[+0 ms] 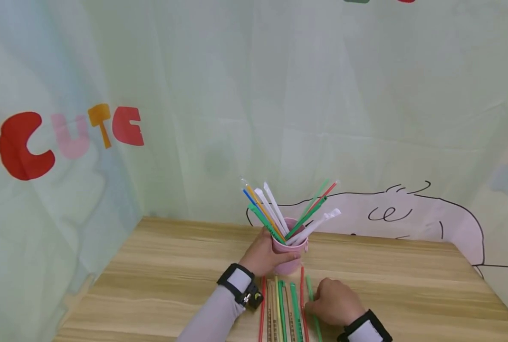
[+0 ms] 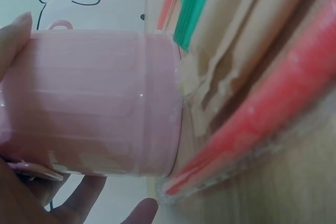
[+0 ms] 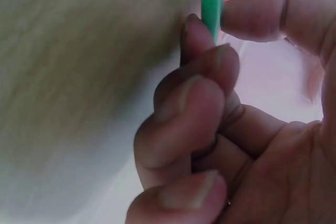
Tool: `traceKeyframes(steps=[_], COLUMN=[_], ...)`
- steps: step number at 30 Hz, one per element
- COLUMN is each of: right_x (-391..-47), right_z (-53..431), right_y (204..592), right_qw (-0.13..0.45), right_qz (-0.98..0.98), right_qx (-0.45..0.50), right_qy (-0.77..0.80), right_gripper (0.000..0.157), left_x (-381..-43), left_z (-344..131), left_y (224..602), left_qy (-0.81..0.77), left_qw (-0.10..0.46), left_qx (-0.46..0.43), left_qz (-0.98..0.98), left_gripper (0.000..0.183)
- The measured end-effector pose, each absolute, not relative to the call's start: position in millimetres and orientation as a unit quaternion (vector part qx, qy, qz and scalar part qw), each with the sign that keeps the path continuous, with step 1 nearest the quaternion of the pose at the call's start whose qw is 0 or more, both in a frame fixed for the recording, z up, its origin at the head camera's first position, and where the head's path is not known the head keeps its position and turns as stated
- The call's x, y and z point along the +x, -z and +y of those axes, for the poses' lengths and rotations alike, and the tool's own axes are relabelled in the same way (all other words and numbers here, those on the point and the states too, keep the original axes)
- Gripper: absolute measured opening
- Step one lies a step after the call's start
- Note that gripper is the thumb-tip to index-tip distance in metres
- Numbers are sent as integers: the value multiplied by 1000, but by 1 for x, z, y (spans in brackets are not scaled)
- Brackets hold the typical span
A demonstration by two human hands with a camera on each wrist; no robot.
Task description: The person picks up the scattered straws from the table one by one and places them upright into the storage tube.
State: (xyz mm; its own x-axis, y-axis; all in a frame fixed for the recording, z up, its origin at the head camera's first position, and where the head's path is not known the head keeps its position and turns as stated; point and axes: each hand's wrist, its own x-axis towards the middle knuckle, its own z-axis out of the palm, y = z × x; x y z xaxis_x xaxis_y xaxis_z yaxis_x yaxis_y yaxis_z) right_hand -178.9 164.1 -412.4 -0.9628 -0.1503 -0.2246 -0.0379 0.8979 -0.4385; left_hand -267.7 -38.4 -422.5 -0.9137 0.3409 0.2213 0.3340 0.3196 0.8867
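Note:
My left hand (image 1: pixel 262 254) grips a small pink bucket (image 1: pixel 288 268) around its side. Drinking straws stand fanned out in the bucket: white-wrapped ones (image 1: pixel 275 206), green, blue, orange and red. The left wrist view shows the bucket's ribbed wall (image 2: pixel 89 98) close up, with fingers on both sides. My right hand (image 1: pixel 337 301) is at the right end of a row of straws on the table. Its thumb and index finger pinch a light green straw (image 3: pixel 212 3), while the other fingers curl in below. A red straw (image 1: pixel 302 299) lies just left of that one.
Between the forearms the row holds brown paper-wrapped straws (image 1: pixel 269 313), a dark green one (image 1: pixel 295 311) and a red one (image 1: pixel 262 308) at its left end. A printed cloth (image 1: pixel 219 118) hangs behind and beside the wooden table (image 1: pixel 151 285).

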Motion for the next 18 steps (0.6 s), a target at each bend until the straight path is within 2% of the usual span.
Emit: traceKeyframes(steps=[7, 15, 18], right_x=[-182, -182, -181], right_z=[182, 212, 219], right_y=[396, 351, 333], right_qw=[70, 94, 83], right_qz=[961, 921, 908], right_qx=[-59, -58, -47], right_qy=[260, 373, 408], right_gripper=[26, 19, 15], left_x=[-269, -270, -270], left_z=[-39, -38, -38], left_y=[425, 427, 428], left_qy=[-546, -547, -547], left_qw=[-9, -3, 0], left_qx=[228, 218, 212], left_qz=[806, 808, 810], left_gripper=[84, 87, 87])
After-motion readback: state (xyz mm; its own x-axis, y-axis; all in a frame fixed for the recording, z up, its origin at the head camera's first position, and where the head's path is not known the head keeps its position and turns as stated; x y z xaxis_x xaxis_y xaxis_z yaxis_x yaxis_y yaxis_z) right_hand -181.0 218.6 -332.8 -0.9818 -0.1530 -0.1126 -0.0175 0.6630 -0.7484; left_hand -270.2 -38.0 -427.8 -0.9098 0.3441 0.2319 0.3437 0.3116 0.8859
